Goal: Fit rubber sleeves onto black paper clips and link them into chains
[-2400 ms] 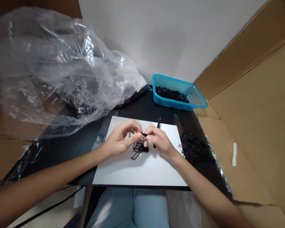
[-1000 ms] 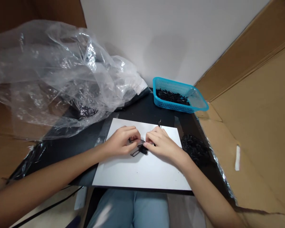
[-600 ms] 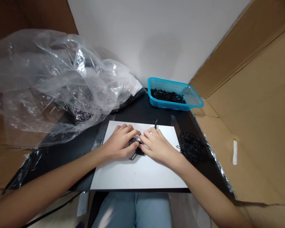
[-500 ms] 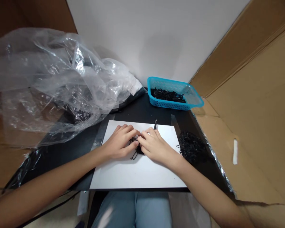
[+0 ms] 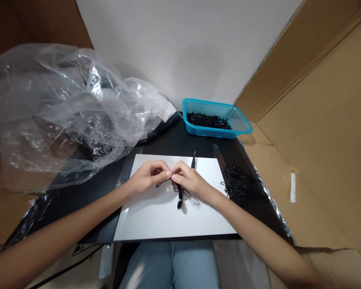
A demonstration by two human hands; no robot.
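My left hand [image 5: 150, 175] and my right hand [image 5: 188, 178] meet over a white board [image 5: 147, 220], their thumbs and forefingers pinched close together. Between the fingertips is part of a thin black looped piece [image 5: 162, 183], whose loop sticks out beneath my left hand. Below the pinch, a black strip with a thicker end [image 5: 179, 200] and more thin loops lie or hang above the board; the exact contact is hard to make out. Beyond my right hand lies a dark tweezers-like tool [image 5: 193, 160], its pale tip pointing away.
A heap of black looped pieces [image 5: 242, 182] sits right of the board. Behind it stands a blue basket [image 5: 216, 132] with small black parts. A large clear plastic bag [image 5: 108, 100] covers the back left. Cardboard walls [image 5: 327, 112] and a white wall enclose the black table.
Both hands have risen slightly and drawn into a fingertip pinch. The black strip and loops, mostly covered before, now show below my fingers. The view has shifted a little.
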